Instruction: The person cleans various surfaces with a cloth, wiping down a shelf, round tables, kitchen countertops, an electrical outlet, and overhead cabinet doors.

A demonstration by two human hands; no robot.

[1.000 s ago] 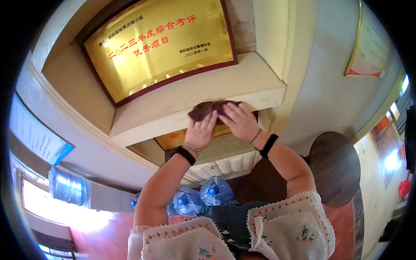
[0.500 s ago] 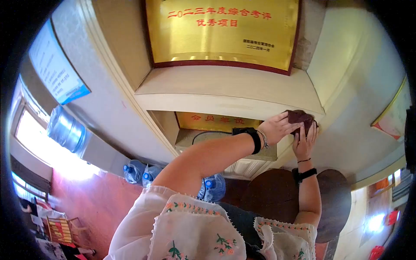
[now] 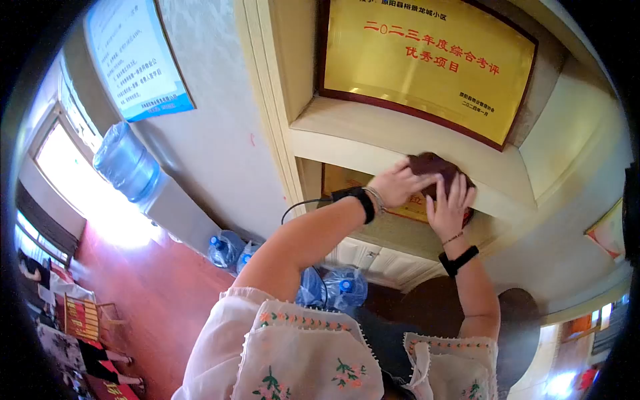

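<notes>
While both hands are up at the shelf [image 3: 367,148], the dark brown cloth [image 3: 433,167] lies bunched against its front edge, R of center. L hand [image 3: 395,185] has its fingers on the cloth's lower L side; R hand [image 3: 449,208] has fingers slightly spread over its lower part. Can't tell if either is clamped on it, b/c the thumbs' hold & the cloth's underside are hidden. Upper plaque [image 3: 427,73] stands on the shelf, top edge cut off. Lower plaque [image 3: 408,212], in the niche below, is mostly hidden behind hands & cloth, text only partly readable. Black cable [image 3: 303,202] runs behind L forearm, ends unclear. Bagged water jugs [image 3: 345,287] on the floor are partly blocked by L arm.
</notes>
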